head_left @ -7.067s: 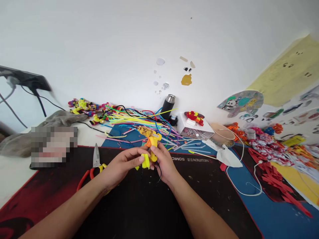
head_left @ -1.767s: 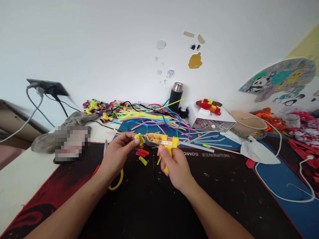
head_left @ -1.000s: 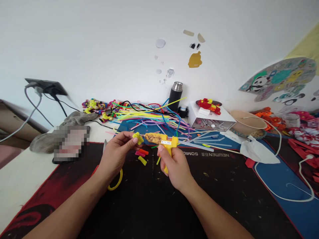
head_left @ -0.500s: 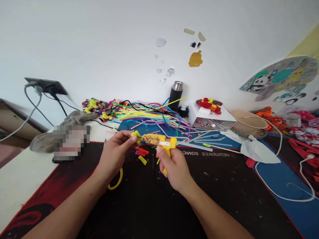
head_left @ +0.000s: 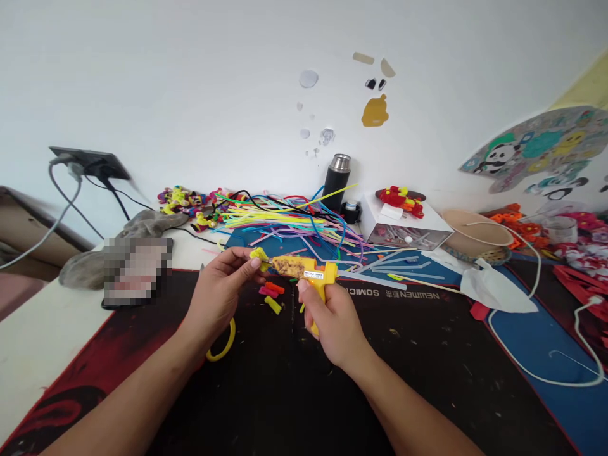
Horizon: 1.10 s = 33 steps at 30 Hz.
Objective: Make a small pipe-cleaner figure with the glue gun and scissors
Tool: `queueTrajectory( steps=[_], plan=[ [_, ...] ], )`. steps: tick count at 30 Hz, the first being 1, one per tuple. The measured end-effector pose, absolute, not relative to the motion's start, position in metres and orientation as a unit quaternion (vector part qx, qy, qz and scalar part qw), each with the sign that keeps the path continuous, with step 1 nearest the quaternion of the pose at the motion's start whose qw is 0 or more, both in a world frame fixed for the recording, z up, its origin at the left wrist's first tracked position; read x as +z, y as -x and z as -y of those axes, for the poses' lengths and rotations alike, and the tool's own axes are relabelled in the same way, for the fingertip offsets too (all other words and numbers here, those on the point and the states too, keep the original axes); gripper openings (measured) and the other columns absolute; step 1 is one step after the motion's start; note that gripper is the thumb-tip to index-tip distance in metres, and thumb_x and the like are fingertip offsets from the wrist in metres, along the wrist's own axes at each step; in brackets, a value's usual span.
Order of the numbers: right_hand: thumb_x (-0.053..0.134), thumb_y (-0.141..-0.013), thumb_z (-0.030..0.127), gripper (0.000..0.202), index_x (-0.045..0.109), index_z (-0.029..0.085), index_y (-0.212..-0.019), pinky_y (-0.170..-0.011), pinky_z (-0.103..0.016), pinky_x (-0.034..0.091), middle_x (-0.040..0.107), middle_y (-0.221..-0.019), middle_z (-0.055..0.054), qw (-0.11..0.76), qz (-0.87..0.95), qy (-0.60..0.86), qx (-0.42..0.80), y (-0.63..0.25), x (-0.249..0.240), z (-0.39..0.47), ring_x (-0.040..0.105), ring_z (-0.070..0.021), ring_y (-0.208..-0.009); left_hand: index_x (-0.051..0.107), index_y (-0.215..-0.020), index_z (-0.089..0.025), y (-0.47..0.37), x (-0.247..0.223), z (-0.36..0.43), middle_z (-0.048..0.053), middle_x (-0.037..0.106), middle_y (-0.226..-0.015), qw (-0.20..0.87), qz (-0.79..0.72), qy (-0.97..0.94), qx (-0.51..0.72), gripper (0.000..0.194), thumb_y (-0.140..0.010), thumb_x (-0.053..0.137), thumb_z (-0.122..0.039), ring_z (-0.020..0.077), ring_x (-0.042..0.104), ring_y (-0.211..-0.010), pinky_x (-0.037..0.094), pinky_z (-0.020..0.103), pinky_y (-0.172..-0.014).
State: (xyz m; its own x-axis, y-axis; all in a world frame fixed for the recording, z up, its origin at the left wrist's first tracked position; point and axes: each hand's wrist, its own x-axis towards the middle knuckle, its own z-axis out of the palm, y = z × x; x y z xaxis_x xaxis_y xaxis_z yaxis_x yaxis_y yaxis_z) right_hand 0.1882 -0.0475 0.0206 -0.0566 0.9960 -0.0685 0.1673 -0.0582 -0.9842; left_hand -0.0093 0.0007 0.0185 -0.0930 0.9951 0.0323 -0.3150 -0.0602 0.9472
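A black mat (head_left: 389,380) with a red edge covers the near part of a white table (head_left: 28,361), and a blue mat (head_left: 517,342) shows past its far and right edges; behind rises a pale wall (head_left: 190,88) with stickers, a power strip (head_left: 90,161) at the left. The left hand (head_left: 221,288) pinches a yellow fuzzy piece (head_left: 258,256) above the black mat's far edge, left of its middle. The right hand (head_left: 335,316) is closed round the handle of a yellow glue gun (head_left: 294,268), its nozzle at the piece; the hands are apart. In the earliest view the hands were close together with the gun tilted up between them; now it lies nearly level, and short fuzzy pieces (head_left: 272,303) show on the black mat below it. Scissors (head_left: 228,342) lie mostly hidden under the left forearm. Beyond the far edge spreads a heap of pipe cleaners (head_left: 285,218), with a flask (head_left: 335,185) upright behind it, a white box (head_left: 425,225) to the right and a bowl (head_left: 475,231) beside that.
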Motion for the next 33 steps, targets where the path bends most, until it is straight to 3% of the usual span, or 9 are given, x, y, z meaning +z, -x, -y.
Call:
queueTrajectory(
  steps=[33],
  plan=[
    [0.056, -0.097, 0.076, 0.063, 0.053, 0.023, -0.063, -0.045, -0.025, 0.036, 0.052, -0.047, 0.002, 0.421, 0.545, 0.549, 0.473, -0.1905, 0.0221, 0.0462, 0.044, -0.0109, -0.04, 0.078, -0.084, -0.019, 0.0119, 0.0164, -0.003, -0.001, 0.074, -0.076, 0.543, -0.401, -0.367, 0.64, 0.041, -0.061, 0.105, -0.039, 0.0131, 0.071, -0.065, 0.057, 0.021, -0.061]
  ],
)
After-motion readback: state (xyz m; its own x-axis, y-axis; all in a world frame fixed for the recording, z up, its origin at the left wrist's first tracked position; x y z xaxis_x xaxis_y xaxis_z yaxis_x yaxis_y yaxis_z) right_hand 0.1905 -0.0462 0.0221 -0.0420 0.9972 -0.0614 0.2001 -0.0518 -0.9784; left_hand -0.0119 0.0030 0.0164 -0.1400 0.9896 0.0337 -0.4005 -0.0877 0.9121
